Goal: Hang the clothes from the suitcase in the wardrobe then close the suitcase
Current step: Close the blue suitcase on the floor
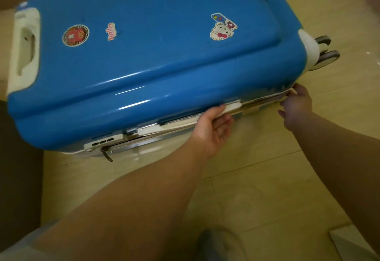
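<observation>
A blue hard-shell suitcase (pixel 156 55) with cartoon stickers lies flat on the tiled floor, its lid down. My left hand (pixel 213 125) curls its fingers around the white side handle (pixel 232 105) on the near edge. At the near right corner my right hand (pixel 297 104) pinches something small at the zipper seam, probably a zipper pull. A second dark zipper pull (pixel 108 154) hangs near the lock (pixel 102 141) on the left of the near side. No clothes or wardrobe are in view.
The suitcase wheels (pixel 327 55) stick out at the right end and a white top handle (pixel 25 48) sits at the left end. Dark furniture (pixel 18 168) stands at the left. Beige floor tiles (pixel 257 178) lie around me.
</observation>
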{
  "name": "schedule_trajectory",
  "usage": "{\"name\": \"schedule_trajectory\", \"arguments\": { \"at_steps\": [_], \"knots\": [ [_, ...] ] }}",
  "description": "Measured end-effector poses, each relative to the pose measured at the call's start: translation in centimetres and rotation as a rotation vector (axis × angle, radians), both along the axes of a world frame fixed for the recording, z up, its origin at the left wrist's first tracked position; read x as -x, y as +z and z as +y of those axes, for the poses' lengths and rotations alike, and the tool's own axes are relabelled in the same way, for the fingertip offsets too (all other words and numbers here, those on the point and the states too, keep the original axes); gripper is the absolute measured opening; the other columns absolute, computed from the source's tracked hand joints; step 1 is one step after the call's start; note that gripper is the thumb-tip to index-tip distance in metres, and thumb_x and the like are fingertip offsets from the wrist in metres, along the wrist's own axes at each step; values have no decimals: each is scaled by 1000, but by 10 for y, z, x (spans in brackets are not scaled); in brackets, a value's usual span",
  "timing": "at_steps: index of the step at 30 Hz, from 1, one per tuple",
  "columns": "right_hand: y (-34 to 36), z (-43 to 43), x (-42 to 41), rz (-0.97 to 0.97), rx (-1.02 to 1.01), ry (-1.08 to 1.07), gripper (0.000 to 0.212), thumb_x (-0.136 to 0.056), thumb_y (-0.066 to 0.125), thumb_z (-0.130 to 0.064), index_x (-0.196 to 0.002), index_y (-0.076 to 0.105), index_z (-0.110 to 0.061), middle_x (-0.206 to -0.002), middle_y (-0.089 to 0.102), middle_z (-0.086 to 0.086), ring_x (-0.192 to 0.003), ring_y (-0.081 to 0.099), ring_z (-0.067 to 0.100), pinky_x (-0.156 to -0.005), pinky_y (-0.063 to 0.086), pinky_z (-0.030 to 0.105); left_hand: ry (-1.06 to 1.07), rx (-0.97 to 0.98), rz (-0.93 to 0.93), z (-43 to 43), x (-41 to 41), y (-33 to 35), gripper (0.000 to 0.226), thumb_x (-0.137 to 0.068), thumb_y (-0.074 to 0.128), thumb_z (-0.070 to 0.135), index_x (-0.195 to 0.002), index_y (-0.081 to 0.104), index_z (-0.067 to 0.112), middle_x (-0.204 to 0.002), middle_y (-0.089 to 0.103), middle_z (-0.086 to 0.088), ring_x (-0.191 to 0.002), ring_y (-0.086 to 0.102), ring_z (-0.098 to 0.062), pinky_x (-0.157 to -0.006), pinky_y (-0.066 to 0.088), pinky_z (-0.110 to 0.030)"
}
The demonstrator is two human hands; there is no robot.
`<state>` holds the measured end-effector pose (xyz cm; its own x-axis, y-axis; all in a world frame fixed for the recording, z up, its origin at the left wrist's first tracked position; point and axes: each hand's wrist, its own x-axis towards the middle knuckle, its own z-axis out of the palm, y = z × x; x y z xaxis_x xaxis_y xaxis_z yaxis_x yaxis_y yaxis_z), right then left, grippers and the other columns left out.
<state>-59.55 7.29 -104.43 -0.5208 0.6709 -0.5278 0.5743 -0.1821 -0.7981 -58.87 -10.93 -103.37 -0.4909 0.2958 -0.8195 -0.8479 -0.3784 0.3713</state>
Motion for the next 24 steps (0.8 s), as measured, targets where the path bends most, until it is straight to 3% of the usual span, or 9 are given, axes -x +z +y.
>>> {"name": "schedule_trajectory", "arguments": {
  "at_steps": [2,3,7,9,12,16,19,22,24],
  "knots": [
    [-3,-2,-4,-7,-32,-46,36,-99,32,-10,-129,49,-20,-110,55,6,-80,51,17,-72,44,30,2,28,8,-11,-2,-3,11,-89,57,21,-79,60,17,-53,59,4,-74,60,-13,-75,44,-26],
    [-5,-2,-6,-15,-57,-54,32,-98,34,-8,-122,53,-17,-111,57,10,-80,52,19,-70,44,30,-14,44,15,-19,-4,-5,12,-89,56,21,-78,60,16,-49,57,5,-73,60,-13,-74,44,-25],
    [-7,-10,-3,13,-9,-77,35,-98,32,-9,-128,50,-12,-116,55,8,-110,53,28,-102,45,46,-83,93,60,-56,-6,-10,15,-88,54,21,-75,59,15,-46,54,5,-72,59,-12,-74,43,-25],
    [-9,-15,-3,-11,8,-12,35,-99,34,-8,-130,48,-11,-118,56,9,-107,53,26,-99,47,46,-93,113,77,-69,-6,-10,13,-87,54,21,-77,58,15,-45,54,6,-71,60,-12,-72,44,-25],
    [-9,-18,-7,-69,-25,126,35,-99,38,-5,-132,46,-7,-129,53,12,-112,52,26,-86,47,35,-95,138,92,-78,-4,-11,8,-86,55,23,-82,58,16,-45,53,6,-69,62,-11,-69,44,-26],
    [-6,-14,-7,-95,-89,259,37,-98,38,-1,-134,44,0,-126,52,17,-112,53,29,-93,48,39,-96,128,96,-81,-3,-12,8,-86,55,24,-85,58,16,-46,54,6,-69,63,-11,-70,43,-26],
    [-10,-11,-16,-166,-221,299,33,-93,43,0,-125,51,9,-130,53,27,-120,51,41,-102,44,47,-97,115,93,-81,-4,-11,9,-86,56,24,-84,59,16,-47,56,6,-71,63,-11,-70,43,-26],
    [-9,-15,-27,-202,-488,408,25,-94,46,-5,-110,59,8,-113,59,29,-103,54,41,-87,43,41,-101,96,94,-84,-4,-10,9,-87,57,24,-87,61,16,-52,62,6,-74,64,-12,-72,44,-27],
    [-8,-16,-31,-267,-672,517,27,-96,44,-8,-107,60,11,-109,59,33,-102,52,46,-82,40,43,-84,66,94,-87,-6,-10,10,-89,56,23,-89,62,15,-58,67,4,-75,66,-13,-73,48,-27]
  ]
}}
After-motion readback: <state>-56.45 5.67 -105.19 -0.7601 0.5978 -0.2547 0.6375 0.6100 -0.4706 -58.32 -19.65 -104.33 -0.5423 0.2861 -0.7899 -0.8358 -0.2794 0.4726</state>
